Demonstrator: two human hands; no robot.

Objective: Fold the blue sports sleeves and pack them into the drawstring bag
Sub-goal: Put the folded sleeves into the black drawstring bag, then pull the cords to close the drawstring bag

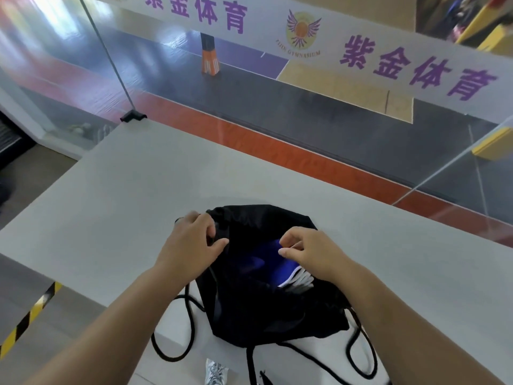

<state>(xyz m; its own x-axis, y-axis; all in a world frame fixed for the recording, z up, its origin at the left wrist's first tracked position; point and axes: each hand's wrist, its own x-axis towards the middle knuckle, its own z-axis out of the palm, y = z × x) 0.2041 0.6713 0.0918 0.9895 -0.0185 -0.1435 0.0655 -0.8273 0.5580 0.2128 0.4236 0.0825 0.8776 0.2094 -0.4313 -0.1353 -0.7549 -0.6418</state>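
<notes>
A black drawstring bag [258, 307] lies on the grey table [138, 184] right in front of me, its mouth held open. Inside the opening shows a blue sports sleeve [263, 263] with a white striped cuff at its right end. My left hand [191, 243] pinches the left rim of the bag's mouth. My right hand [308, 250] pinches the right rim, just above the blue fabric. The bag's black cords [188, 329] trail in loops over the table's near edge on both sides.
A glass partition [249, 93] with a white banner of purple characters stands along the table's far edge, a sports court floor behind it. A black clip [133, 116] sits at the table's far left corner. Yellow-black hazard tape [30, 315] marks the floor lower left; a shoe [215, 372] shows below.
</notes>
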